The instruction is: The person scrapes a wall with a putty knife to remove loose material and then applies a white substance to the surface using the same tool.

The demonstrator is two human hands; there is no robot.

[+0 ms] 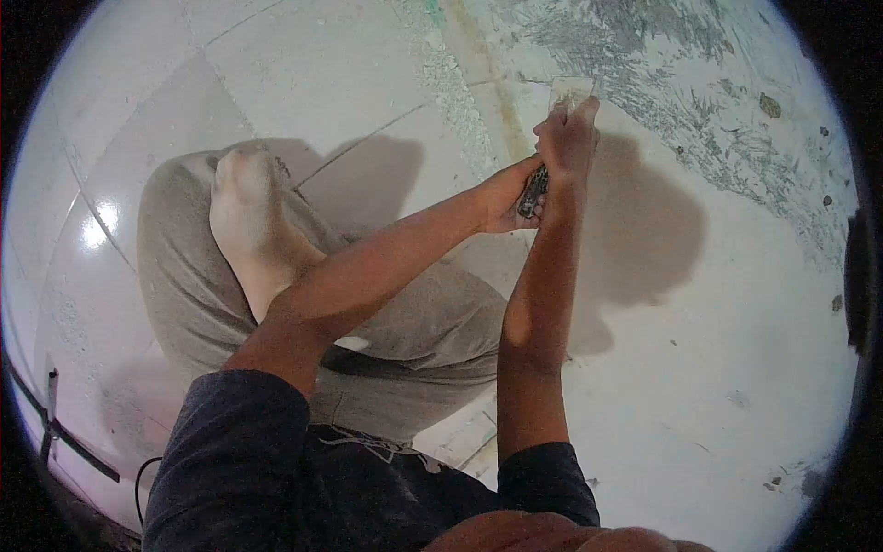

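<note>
Both of my hands are closed around a scraper (532,193) with a dark, textured handle. Its broad, pale blade (571,88) points away from me and meets the tiled floor at the edge of a grey, scratched patch. My right hand (567,140) grips the front of the tool near the blade, its fingers hiding where blade and handle join. Lower down, my left hand (508,198) wraps the rear of the handle. The two hands are close together, touching or nearly so.
My bent leg (184,267) and bare foot (245,189) rest on the floor to the left. A rough grey patch (644,55) spreads at upper right, with small crumbs (770,105) on it. A black cross-shaped object (55,428) lies at lower left.
</note>
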